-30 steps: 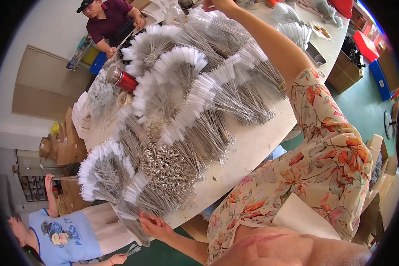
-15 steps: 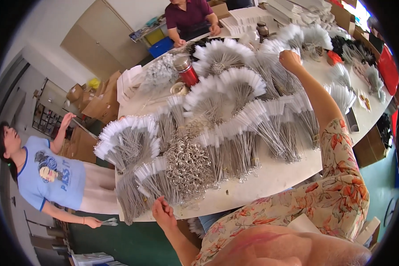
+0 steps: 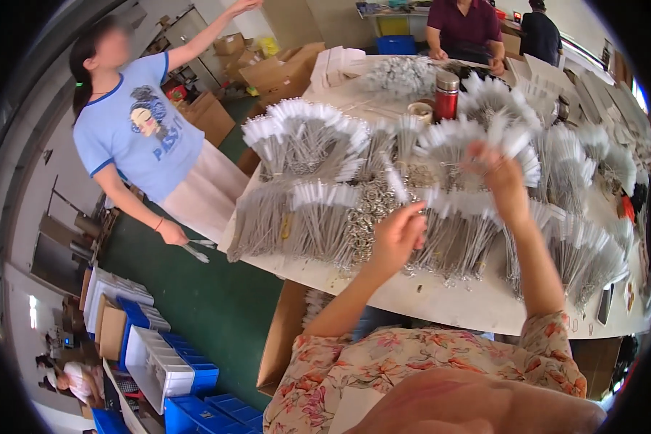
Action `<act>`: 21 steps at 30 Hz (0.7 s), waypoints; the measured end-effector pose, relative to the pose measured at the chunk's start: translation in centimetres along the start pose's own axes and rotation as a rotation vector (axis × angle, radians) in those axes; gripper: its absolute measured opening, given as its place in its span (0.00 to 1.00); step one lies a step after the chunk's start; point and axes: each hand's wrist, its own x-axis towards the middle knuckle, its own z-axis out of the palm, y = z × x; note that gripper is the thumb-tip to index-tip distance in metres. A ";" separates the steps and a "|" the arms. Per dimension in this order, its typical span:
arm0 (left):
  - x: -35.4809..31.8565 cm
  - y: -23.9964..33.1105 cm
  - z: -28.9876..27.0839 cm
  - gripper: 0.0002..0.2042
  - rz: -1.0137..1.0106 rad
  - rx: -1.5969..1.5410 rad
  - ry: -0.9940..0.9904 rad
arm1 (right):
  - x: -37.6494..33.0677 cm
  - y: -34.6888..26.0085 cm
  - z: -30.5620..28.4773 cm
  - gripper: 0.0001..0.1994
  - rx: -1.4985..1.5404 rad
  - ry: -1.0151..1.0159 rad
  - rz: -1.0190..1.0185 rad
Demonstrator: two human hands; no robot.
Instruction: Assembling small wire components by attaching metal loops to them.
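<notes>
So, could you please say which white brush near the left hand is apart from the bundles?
The single brush just beyond the left hand, slanting over the metal rings, its top leaning left; the bundled brushes around it are packed together.

The floor (image 3: 217, 289) is green. A pale counter (image 3: 441, 304) occupies the centre. Cardboard boxes (image 3: 278, 76) stand beyond it, near a pale wall (image 3: 333, 22). Blue-and-white bins (image 3: 170, 369) are grouped at lower left.

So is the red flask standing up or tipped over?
Upright: the red flask has its silver lid on top, red body straight below.
</notes>
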 end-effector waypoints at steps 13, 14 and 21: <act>-1.7 -1.8 -0.3 0.08 0.506 0.199 0.184 | -8.5 6.3 3.4 0.16 -0.113 0.057 0.447; -2.2 -2.2 -0.5 0.10 0.606 0.398 0.151 | -9.0 6.8 4.1 0.16 -0.113 0.056 0.449; -4.6 -3.4 1.4 0.16 0.509 0.289 -0.109 | -10.1 6.1 5.7 0.10 0.799 0.269 0.461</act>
